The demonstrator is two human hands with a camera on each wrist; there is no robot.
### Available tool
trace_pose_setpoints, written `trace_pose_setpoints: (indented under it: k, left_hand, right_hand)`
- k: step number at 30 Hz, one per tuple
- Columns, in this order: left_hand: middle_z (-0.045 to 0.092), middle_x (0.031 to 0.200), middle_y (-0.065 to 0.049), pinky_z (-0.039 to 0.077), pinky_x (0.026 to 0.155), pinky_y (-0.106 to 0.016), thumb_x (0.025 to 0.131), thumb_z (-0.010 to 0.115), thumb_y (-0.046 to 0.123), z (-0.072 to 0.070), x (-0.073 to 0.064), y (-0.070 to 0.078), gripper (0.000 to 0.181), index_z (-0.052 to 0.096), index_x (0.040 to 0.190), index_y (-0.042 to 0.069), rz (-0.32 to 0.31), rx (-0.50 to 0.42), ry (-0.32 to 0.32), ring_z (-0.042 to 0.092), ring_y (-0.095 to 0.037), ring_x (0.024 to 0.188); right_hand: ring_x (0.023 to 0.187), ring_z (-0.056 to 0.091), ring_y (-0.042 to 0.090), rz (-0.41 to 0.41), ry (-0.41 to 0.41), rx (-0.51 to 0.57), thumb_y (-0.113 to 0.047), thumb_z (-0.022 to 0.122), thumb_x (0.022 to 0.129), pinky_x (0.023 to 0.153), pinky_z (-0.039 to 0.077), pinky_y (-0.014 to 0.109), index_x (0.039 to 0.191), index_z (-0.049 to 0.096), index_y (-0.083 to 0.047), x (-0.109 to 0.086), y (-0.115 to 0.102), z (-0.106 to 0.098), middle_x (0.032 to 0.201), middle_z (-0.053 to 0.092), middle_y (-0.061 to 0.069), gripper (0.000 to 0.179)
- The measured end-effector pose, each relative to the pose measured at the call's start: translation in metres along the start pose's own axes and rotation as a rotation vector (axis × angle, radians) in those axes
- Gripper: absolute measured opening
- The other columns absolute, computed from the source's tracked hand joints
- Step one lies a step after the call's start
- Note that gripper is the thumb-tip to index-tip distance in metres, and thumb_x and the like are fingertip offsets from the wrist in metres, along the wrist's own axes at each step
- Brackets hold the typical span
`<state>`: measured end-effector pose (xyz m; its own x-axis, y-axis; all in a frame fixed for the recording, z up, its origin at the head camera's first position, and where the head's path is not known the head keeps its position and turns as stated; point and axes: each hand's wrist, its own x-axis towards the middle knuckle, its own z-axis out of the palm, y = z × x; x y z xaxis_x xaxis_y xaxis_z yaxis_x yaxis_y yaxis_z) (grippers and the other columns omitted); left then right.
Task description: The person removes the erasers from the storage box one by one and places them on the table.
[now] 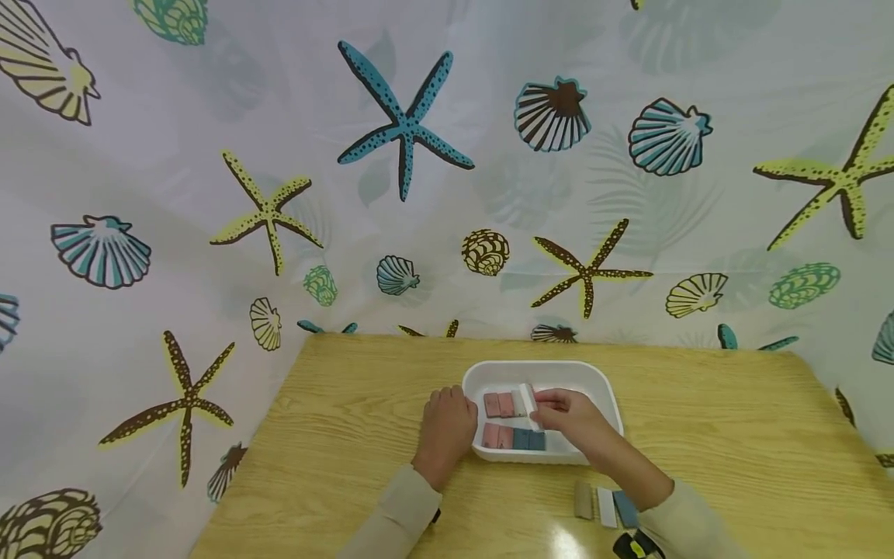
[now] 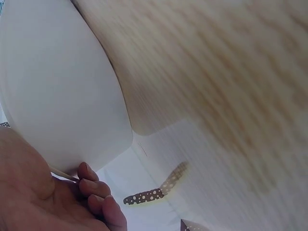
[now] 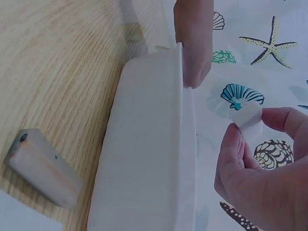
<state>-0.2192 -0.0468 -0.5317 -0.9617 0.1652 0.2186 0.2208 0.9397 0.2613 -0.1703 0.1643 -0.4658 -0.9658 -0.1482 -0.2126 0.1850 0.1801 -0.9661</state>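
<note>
The white plastic tray [image 1: 534,457] stands on the table. My left hand [image 1: 447,431] grips its left rim; in the left wrist view the fingers [image 2: 96,187] curl at the tray edge. Over the tray, my right hand [image 1: 576,423] pinches a white block [image 1: 528,400] between thumb and fingers, as the right wrist view also shows of the white block [image 3: 248,119]. Inside, a back row holds pink blocks [image 1: 499,404] and a pale grey block [image 1: 518,403], partly hidden by the held one. The front row has pink blocks [image 1: 497,436] and blue blocks [image 1: 528,439].
On the wooden table [image 1: 349,435], in front of the tray, lie a tan block [image 1: 583,500], a white block [image 1: 606,508] and a blue block [image 1: 625,510] under my right forearm. A shell-and-starfish cloth [image 1: 433,233] hangs behind and at the sides.
</note>
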Motion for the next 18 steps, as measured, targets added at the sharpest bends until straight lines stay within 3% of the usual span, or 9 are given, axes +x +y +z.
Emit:
trace_pose_setpoints:
  k: [7,18]
  left_hand:
    - [0.053,0.078,-0.010,0.041,0.070,-0.039,0.094,0.043,0.022,-0.002,0.001,0.000,0.027,0.056,0.087,-0.001,0.001,-0.007,-0.001,0.049,-0.026,0.077]
    - [0.054,0.080,-0.010,0.042,0.072,-0.040,0.094,0.043,0.022,-0.003,0.000,0.000,0.027,0.057,0.090,-0.001,-0.012,-0.007,-0.021,0.050,-0.026,0.080]
  right_hand:
    - [0.090,0.058,0.020,0.029,-0.045,-0.008,-0.019,0.061,0.088,0.081,0.047,0.037,0.122,0.049,0.009,-0.025,-0.002,-0.005,0.104,0.057,0.012,0.046]
    - [0.086,0.057,0.019,0.047,-0.177,-0.079,-0.019,0.066,0.084,0.073,0.049,0.032,0.116,0.052,0.009,-0.068,0.027,-0.002,0.098,0.059,0.009,0.045]
